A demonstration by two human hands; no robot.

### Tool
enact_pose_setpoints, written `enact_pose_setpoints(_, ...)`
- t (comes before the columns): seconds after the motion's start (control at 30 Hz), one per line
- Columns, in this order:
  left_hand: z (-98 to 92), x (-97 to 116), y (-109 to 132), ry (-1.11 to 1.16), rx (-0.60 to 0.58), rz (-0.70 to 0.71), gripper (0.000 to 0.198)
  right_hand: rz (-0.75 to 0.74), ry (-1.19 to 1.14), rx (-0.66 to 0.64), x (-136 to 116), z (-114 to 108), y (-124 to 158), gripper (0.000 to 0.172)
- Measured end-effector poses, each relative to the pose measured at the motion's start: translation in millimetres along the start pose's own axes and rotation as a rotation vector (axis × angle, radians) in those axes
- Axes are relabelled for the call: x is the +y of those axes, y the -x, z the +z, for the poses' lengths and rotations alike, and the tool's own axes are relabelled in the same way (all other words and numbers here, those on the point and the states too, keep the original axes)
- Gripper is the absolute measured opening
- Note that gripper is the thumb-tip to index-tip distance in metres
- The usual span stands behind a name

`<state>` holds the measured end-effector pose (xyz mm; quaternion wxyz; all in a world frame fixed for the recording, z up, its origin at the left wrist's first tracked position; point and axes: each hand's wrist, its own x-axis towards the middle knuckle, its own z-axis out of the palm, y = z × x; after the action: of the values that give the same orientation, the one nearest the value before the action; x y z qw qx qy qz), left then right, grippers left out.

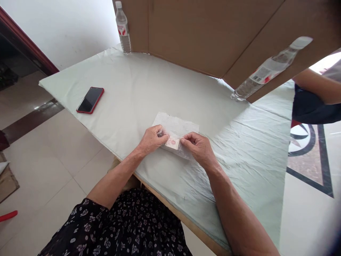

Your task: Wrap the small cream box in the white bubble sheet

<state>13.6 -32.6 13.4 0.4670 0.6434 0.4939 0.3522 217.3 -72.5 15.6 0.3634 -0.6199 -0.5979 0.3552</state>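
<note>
A small white packet with red print (172, 143) lies flat near the table's front edge, between my two hands. My left hand (153, 139) pinches its left end, with a bit of crumpled clear film showing beside the thumb. At the packet's right end, my right hand (197, 146) has thumb and forefinger pressed together on the edge. Behind and partly under the packet spreads a thin white sheet (178, 123), which looks like paper or tissue. Whether the packet is joined to the sheet I cannot tell.
A pale green cloth (128, 89) covers the table. A phone in a red case (90, 100) lies at the left. Two water bottles, one at the back left (123, 30) and one at the right (270, 71), stand against a brown cardboard panel (186, 32). Another person's arm (317, 85) shows at right.
</note>
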Motion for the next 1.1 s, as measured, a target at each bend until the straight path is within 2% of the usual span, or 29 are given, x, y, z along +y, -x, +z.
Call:
enact_pose_setpoints(0.1,0.4,1.9,0.6,0.005,0.005,-0.023,0.019,-0.117,0.190,0.159,-2.9,-3.5,4.0,0.017)
enact_pose_setpoints(0.17,1.2,2.8,0.9,0.011,0.015,-0.034,0.018,-0.292,0.357,0.326,-11.4,-6.7,10.8,0.012)
enact_pose_setpoints(0.23,2.4,3.0,1.1,0.011,0.026,-0.038,0.018,-0.472,0.497,0.402,-23.5,-8.2,19.2,0.011)
enact_pose_setpoints(0.3,3.7,3.5,1.2,0.004,0.032,-0.039,0.019,-0.605,0.597,0.340,-34.3,-6.2,26.5,0.012)
enact_pose_setpoints(0.37,3.7,5.1,1.2,-0.006,0.031,-0.039,0.018,-0.685,0.682,0.206,-39.2,-0.4,30.3,0.010)
enact_pose_setpoints(0.47,-1.2,9.1,2.1,-0.035,0.016,-0.047,0.018,-0.688,0.778,0.045,-34.4,11.0,29.6,0.019)
enact_pose_setpoints(0.53,-8.2,10.3,3.6,-0.043,0.010,-0.058,0.020,-0.647,0.800,0.004,-28.3,16.8,27.6,0.023)
enact_pose_setpoints(0.7,-28.0,2.0,8.9,-0.035,0.099,-0.061,0.025,-0.629,0.821,0.059,-21.0,23.5,27.2,0.021)
enact_pose_setpoints(0.8,-34.6,-1.0,11.6,-0.193,0.193,-0.106,0.028,-0.648,0.831,0.097,-18.3,27.4,28.2,0.023)
enact_pose_setpoints(0.87,-37.7,1.4,13.8,-0.348,0.218,-0.182,0.038,-0.654,0.839,0.091,-15.8,30.2,28.1,0.028)
enact_pose_setpoints(1.0,-43.4,11.8,18.5,-0.536,0.143,-0.308,0.058,-0.670,0.861,0.094,-12.8,33.9,26.4,0.032)
enact_pose_setpoints(1.1,-45.5,17.0,19.6,-0.599,0.083,-0.334,0.063,-0.675,0.874,0.113,-14.2,35.2,25.1,0.030)
